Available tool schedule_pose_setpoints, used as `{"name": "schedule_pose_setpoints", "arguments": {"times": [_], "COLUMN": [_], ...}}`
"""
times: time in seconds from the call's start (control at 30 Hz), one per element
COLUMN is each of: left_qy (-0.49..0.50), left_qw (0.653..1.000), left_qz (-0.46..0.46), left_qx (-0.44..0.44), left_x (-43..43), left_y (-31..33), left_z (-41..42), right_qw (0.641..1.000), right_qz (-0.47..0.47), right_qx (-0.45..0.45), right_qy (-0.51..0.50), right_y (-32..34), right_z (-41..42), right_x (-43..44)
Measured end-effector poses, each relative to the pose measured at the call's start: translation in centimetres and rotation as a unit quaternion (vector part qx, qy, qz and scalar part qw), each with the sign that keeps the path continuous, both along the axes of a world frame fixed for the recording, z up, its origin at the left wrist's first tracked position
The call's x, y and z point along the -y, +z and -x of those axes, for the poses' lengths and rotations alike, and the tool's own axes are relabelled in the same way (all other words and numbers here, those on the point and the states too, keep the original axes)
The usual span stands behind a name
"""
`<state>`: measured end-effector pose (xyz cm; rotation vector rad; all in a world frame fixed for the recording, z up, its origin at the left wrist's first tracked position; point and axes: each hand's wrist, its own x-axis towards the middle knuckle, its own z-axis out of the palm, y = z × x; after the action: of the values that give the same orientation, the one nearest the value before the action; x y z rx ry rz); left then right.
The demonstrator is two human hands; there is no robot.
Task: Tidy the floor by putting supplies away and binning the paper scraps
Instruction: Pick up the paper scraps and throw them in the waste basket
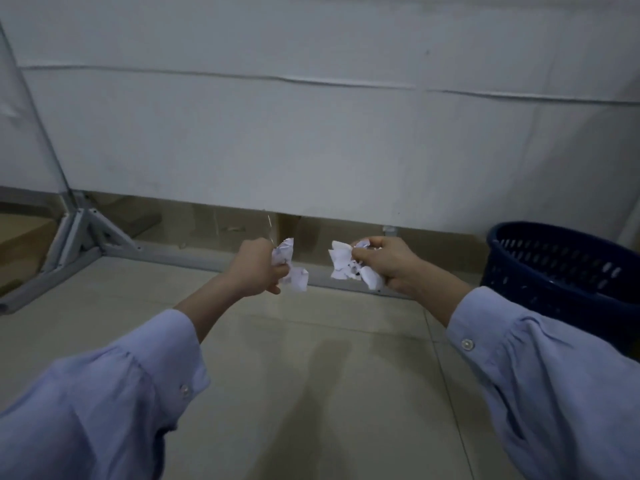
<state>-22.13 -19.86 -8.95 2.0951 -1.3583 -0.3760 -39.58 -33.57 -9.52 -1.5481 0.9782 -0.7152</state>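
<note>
In the head view, the step looks to be binning: carry both fists right until they are over the mouth of the dark blue perforated plastic basket point(554, 268) standing on the pale tiled floor point(311, 375), then let go (loose bits flutter if dropped short). The left hand point(258, 268) is curled tight round one wad of crumpled white printed paper point(292, 271), which sticks out above and below the fingers. The right hand point(391, 265), nearer the basket, pinches a second crumpled white wad point(344, 265) between thumb and curled fingers, the paper spilling out to its left, clear of the first wad.
</note>
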Motion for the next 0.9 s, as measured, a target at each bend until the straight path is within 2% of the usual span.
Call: {"name": "schedule_pose_setpoints", "arguments": {"times": [0.13,0.3,0.43,0.53,0.63,0.9], "left_qy": [-0.012,-0.026,-0.053,-0.082,-0.117,-0.151], "left_qw": [0.999,0.995,0.993,0.991,0.985,0.972], "left_qz": [0.029,0.048,0.067,0.096,0.122,0.131], "left_qx": [0.009,0.079,0.077,0.054,-0.014,-0.123], "left_x": [0.1,1.4,2.7,4.2,6.1,11.7], "left_y": [3.6,7.2,9.0,10.6,11.7,12.5], "left_z": [2.6,6.3,9.2,11.6,14.2,21.3], "right_qw": [0.999,0.995,0.989,0.984,0.977,0.956], "right_qz": [0.035,0.063,0.073,0.071,0.062,0.028], "right_qx": [0.028,0.058,0.068,0.065,0.082,0.062], "right_qy": [-0.023,-0.06,-0.114,-0.15,-0.189,-0.286], "right_y": [4.5,9.1,11.4,12.7,13.3,11.4], "right_z": [3.3,7.7,11.7,15.6,19.6,28.6], "right_x": [0.3,0.8,1.7,3.1,4.7,7.9]}}
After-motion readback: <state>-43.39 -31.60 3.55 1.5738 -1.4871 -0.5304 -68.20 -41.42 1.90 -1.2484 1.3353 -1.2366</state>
